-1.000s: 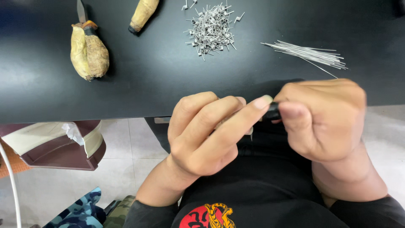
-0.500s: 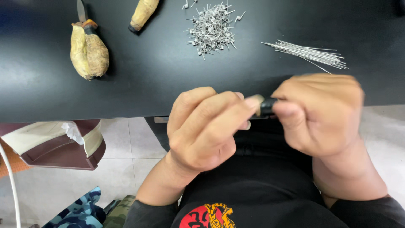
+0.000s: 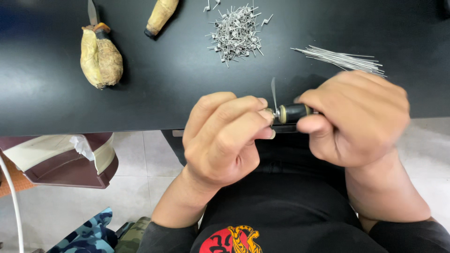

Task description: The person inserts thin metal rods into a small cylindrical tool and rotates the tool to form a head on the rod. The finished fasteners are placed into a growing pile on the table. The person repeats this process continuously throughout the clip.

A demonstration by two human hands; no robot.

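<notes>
My right hand [image 3: 358, 117] grips a small black hand tool [image 3: 294, 113] with a pale collar, held level at the near edge of the black table [image 3: 154, 89]. My left hand [image 3: 225, 138] pinches the tool's metal tip, where a thin wire [image 3: 273, 93] stands straight up. A bundle of straight wires [image 3: 342, 60] lies just beyond my right hand. A heap of small coiled wire pieces [image 3: 234, 33] sits farther back at the middle.
At the back left lie a tool with a cloth-wrapped handle [image 3: 100, 56] and a second wrapped handle [image 3: 161, 16]. Under the table's left edge stands a brown bin with a white liner [image 3: 65, 159]. Camouflage fabric [image 3: 89, 234] shows on the tiled floor.
My hands have drawn slightly apart, exposing the black tool between them. A wire now sticks up at its tip. The table items have not moved.
</notes>
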